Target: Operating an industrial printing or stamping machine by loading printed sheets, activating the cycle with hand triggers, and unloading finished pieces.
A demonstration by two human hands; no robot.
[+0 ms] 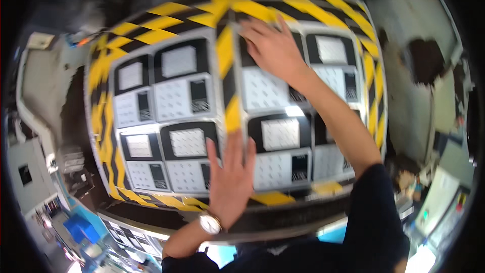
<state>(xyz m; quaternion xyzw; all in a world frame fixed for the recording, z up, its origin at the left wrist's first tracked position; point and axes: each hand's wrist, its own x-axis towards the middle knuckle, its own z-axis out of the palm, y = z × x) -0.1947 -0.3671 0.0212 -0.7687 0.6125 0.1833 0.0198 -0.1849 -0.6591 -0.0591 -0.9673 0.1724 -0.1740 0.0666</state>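
Observation:
A large panel (242,156) lies in front of me, edged with yellow-and-black hazard tape (293,0). A strip of the same tape (226,58) runs down its middle. Black-and-white printed sheets (179,96) fill both halves in rows. My left hand (232,177), a watch (209,223) at its wrist, rests with fingers stretched out over the lower end of the middle strip. Farther up, my right hand (270,45) reaches across the right half. Its fingers are spread beside the top of the strip, somewhat blurred, and nothing shows in them.
Grey machine surfaces flank the panel at the left (43,86) and right (419,15). A dark ledge (283,217) runs along the near edge. At the lower left stand a blue bin (82,228) and more printed panels (131,237). The surroundings blur toward the rim.

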